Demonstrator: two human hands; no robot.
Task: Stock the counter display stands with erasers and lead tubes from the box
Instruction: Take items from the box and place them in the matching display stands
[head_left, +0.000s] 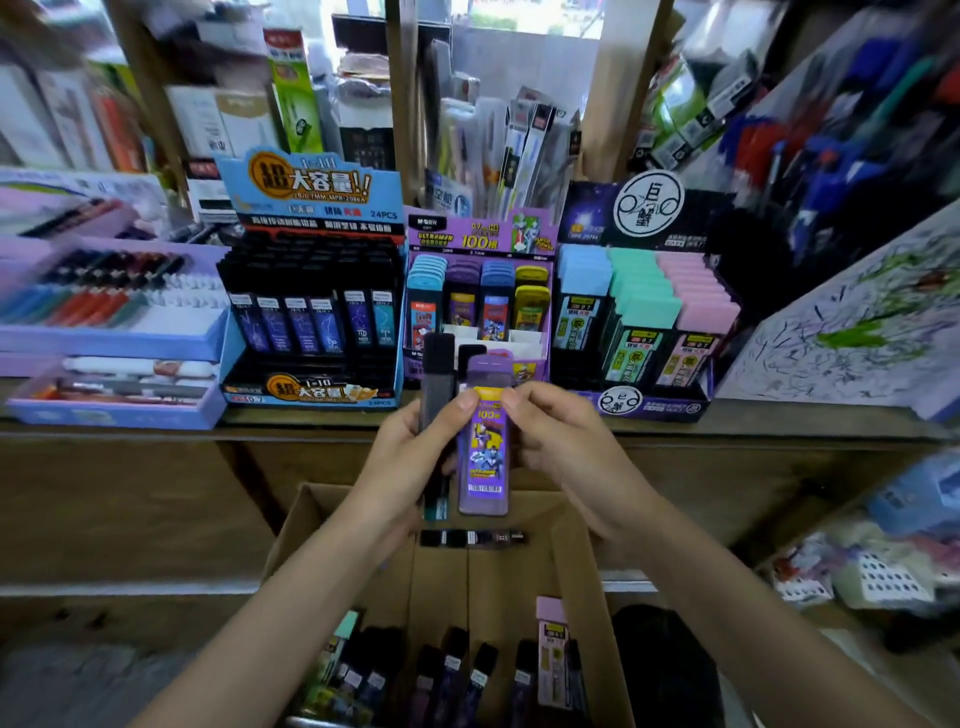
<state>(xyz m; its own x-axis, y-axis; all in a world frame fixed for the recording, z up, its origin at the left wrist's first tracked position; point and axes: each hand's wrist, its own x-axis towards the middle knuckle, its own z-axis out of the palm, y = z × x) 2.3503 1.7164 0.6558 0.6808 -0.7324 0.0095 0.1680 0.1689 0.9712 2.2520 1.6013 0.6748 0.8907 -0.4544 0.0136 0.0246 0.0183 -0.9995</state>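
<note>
Above the open brown cardboard box, we pinch a flat purple plastic lead tube upright between both thumbs; our left hand also grips black tubes, and our right hand clasps the purple tube's edge, before the purple counter display stand.

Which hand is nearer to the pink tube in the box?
Right. The right hand is above the pink tube, slightly left of it; the left hand is farther left.
</note>
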